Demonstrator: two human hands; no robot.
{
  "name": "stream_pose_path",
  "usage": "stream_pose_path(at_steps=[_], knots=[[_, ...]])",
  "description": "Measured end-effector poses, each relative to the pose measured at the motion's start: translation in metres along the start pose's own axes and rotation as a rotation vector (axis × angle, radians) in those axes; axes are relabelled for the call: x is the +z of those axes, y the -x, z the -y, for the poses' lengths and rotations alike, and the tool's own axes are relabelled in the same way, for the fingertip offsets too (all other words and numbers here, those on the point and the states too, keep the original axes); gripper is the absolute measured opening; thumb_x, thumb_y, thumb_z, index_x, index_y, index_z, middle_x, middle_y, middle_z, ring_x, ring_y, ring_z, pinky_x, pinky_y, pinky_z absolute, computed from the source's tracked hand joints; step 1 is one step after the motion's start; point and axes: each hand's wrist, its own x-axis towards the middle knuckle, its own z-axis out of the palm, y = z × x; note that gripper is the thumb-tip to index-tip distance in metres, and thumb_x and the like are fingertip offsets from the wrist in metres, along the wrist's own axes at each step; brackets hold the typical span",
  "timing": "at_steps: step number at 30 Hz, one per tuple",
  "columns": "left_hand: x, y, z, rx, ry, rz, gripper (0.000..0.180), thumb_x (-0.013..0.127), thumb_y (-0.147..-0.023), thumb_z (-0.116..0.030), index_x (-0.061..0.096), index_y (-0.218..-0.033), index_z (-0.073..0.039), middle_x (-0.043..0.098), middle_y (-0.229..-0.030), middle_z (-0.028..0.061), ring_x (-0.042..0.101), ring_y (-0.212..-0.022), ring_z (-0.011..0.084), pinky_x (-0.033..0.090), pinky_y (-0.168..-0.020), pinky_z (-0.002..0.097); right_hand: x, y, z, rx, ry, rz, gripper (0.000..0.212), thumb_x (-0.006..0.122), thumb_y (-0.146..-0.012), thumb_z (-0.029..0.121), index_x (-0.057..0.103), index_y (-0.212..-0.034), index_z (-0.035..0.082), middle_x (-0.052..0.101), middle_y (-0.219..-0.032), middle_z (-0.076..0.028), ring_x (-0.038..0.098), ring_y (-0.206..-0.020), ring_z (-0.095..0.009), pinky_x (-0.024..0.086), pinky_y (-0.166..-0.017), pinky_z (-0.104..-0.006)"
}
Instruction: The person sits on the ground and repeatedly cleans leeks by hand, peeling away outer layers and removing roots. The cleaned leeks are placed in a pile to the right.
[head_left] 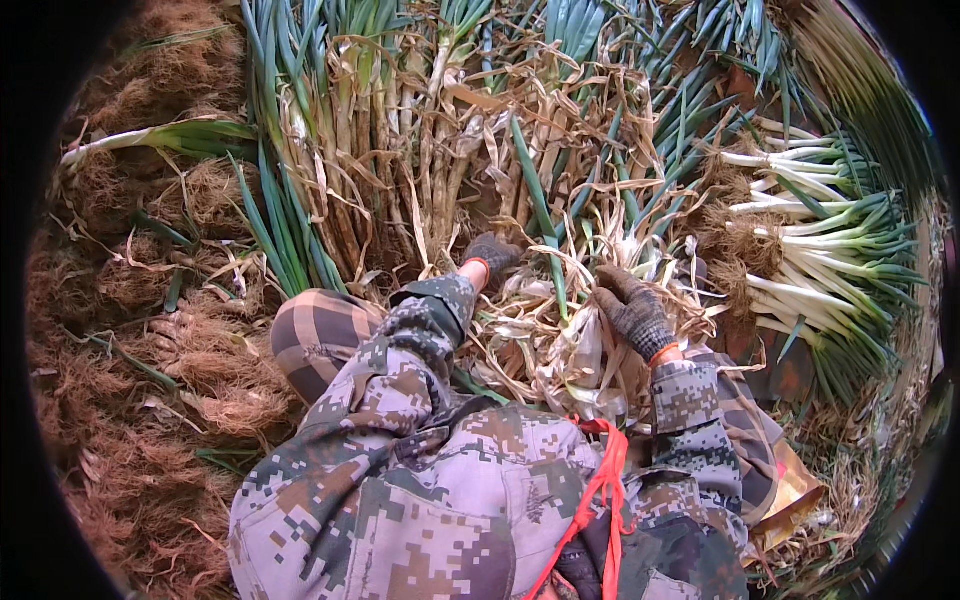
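My left hand (pixel 492 256), in a dark knitted glove, is at the foot of a row of unpeeled green onions (pixel 400 170) with dry brown leaves. Its fingers are curled in, and whatever they may hold is hidden. To its right, my gloved right hand (pixel 636 312) rests over a heap of papery dry onion skins (pixel 575 365), fingers stretched forward and slightly apart, nothing seen in them. Between the hands a single green onion leaf (pixel 540 205) slants down into the heap.
Peeled white green onions (pixel 800 270) lie in bundles at the right, roots toward me. Matted brown root clumps (pixel 190 350) cover the left side, with one loose green onion (pixel 150 140) on top. My checked knees flank the skins. A red strap (pixel 605 480) hangs at my front.
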Motion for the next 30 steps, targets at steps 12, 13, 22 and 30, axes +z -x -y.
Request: stream_pose_path(at_steps=[12, 13, 22, 30], knots=[[-0.013, 0.115, -0.082, 0.378, 0.581, 0.045, 0.047, 0.076, -0.078, -0.040, 0.069, -0.102, 0.000, 0.069, -0.088, 0.0122, 0.064, -0.079, 0.0206, 0.050, -0.073, 0.0356, 0.040, -0.113, 0.033, 0.407, 0.345, -0.142, 0.076, 0.055, -0.087, 0.060, 0.045, -0.142, 0.008, 0.055, -0.133, -0.026, 0.056, -0.121, -0.038, 0.041, -0.106, -0.0405], [-0.017, 0.125, -0.088, 0.345, 0.549, -0.023, 0.048, 0.076, -0.078, -0.039, 0.068, -0.103, 0.001, 0.070, -0.090, 0.0136, 0.065, -0.081, 0.0218, 0.051, -0.073, 0.0354, 0.043, -0.115, 0.034, 0.364, 0.300, -0.116, 0.077, 0.056, -0.087, 0.060, 0.045, -0.142, 0.007, 0.056, -0.132, -0.026, 0.056, -0.121, -0.038, 0.041, -0.106, -0.0410], [-0.076, 0.149, -0.083, 0.305, 0.109, -0.185, 0.076, 0.069, -0.084, -0.047, 0.047, -0.135, 0.005, 0.058, -0.128, 0.0274, 0.058, -0.116, 0.0407, 0.046, -0.100, 0.0448, -0.038, -0.046, 0.064, 0.040, -0.143, -0.290, 0.032, 0.065, -0.088, 0.033, 0.062, -0.095, 0.002, 0.059, -0.070, -0.006, 0.058, -0.061, -0.018, 0.049, -0.058, -0.0340], [-0.155, 0.125, -0.217, 0.391, 1.610, 0.069, 0.032, 0.073, -0.087, -0.028, 0.063, -0.104, -0.003, 0.065, -0.088, 0.0067, 0.061, -0.070, 0.0222, 0.053, -0.063, 0.0381, -0.014, 0.145, 0.096, -0.271, 0.081, -0.127, 0.033, 0.075, -0.082, 0.024, 0.066, -0.107, 0.005, 0.066, -0.075, -0.007, 0.064, -0.065, -0.017, 0.055, -0.061, -0.0318]])
